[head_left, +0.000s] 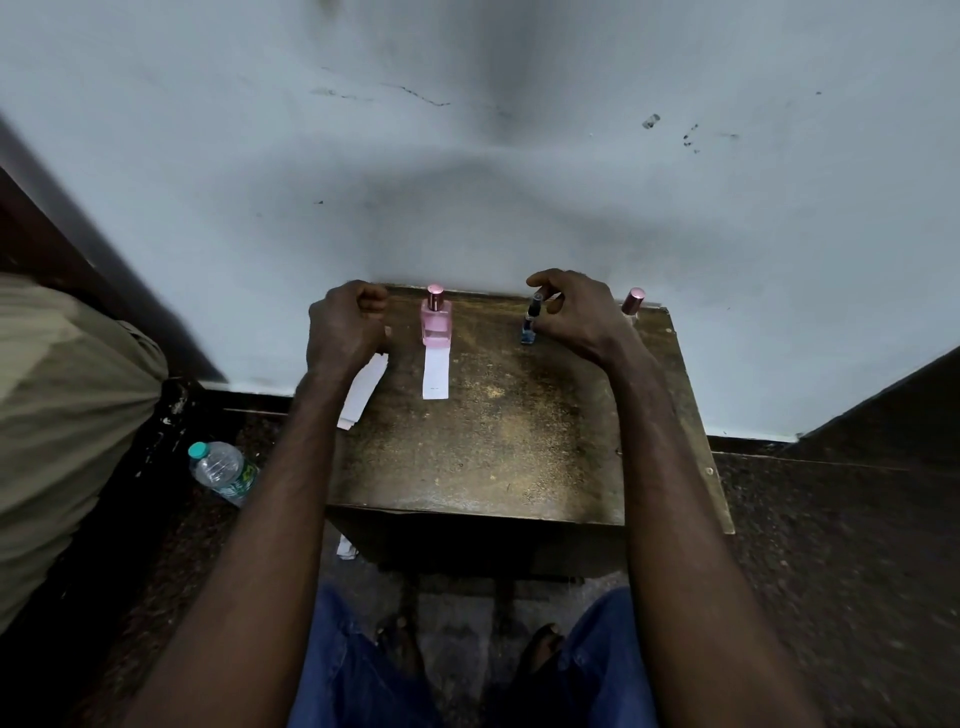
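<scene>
On a small worn wooden table (498, 447) against the wall, a pink perfume bottle (436, 322) stands upright at the far end of a white paper strip (435, 373). My right hand (576, 317) pinches the dark cap of a small blue nail-polish bottle (529, 332) standing on the table. My left hand (345, 325) hovers at the table's far left with its fingers curled into a fist; whether anything is inside it cannot be seen. Another white paper strip (363, 395) lies under that wrist, partly hidden.
A rose-capped bottle (632, 304) stands at the far right by the wall. On the dark floor to the left lies a plastic water bottle (224, 472), next to a cloth-covered bulk (62, 415). A paper scrap (345, 548) lies under the table's front left.
</scene>
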